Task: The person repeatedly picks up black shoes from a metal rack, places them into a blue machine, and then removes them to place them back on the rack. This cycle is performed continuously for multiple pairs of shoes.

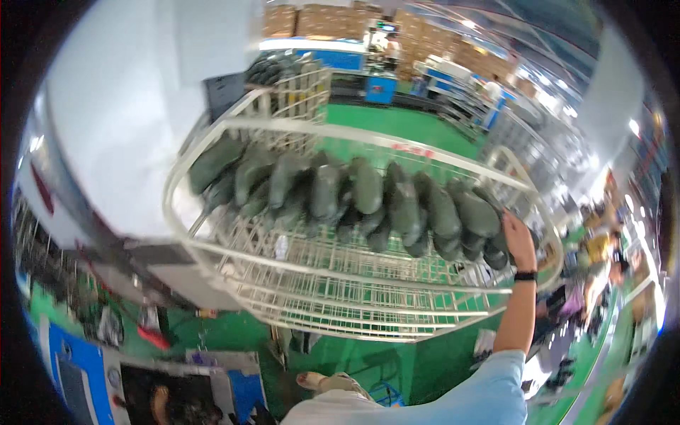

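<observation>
A white wire rack cart (pixel 333 287) stands in front of me, its top shelf holding a row of several dark green rubber boots (pixel 368 191) lying on their sides. My right hand (pixel 519 241) reaches up at the rack's right end and rests on the rightmost boot (pixel 489 216); a black band circles the wrist, and a light blue sleeve covers the upper arm. My left hand is out of sight.
A second wire rack (pixel 297 85) with more dark boots stands behind. A white wall (pixel 120 106) is at left, over a green floor (pixel 397 120). Stacked cardboard boxes (pixel 319 21) and blue benches lie far back. People work at right (pixel 598 258).
</observation>
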Demonstrator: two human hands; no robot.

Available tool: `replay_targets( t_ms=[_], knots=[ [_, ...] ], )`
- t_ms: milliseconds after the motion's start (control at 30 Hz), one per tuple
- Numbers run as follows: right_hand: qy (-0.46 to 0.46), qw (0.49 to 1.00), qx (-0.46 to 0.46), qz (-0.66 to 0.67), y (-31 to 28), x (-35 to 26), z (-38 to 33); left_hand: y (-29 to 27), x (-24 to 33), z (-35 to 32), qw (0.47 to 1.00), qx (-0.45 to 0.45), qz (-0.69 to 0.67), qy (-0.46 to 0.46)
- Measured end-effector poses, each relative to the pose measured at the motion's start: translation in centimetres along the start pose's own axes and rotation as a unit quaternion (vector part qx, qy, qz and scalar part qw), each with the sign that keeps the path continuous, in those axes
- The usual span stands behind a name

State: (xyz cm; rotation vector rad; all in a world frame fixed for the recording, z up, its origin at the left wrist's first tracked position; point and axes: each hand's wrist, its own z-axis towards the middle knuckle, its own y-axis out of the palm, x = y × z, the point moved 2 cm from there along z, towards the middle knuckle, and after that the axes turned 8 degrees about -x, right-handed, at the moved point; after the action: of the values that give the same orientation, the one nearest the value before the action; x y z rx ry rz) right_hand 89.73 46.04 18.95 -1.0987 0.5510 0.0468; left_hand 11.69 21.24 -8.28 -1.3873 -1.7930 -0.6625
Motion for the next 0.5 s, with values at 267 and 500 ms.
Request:
replay_targets(
  t_ms=[267,500],
  knots=[
    [-0.264,0.951,0.139,0.086,13.6,-21.4,-13.2,-5.2,-5.3,-16.0,0.98,0.117,-0.022,-0.157],
    [-0.626,0.534,-0.56,0.094,32.5,-42.0,-37.0,7.9,-30.1,-33.0,0.861,0.466,0.013,-0.204]
  ],
)
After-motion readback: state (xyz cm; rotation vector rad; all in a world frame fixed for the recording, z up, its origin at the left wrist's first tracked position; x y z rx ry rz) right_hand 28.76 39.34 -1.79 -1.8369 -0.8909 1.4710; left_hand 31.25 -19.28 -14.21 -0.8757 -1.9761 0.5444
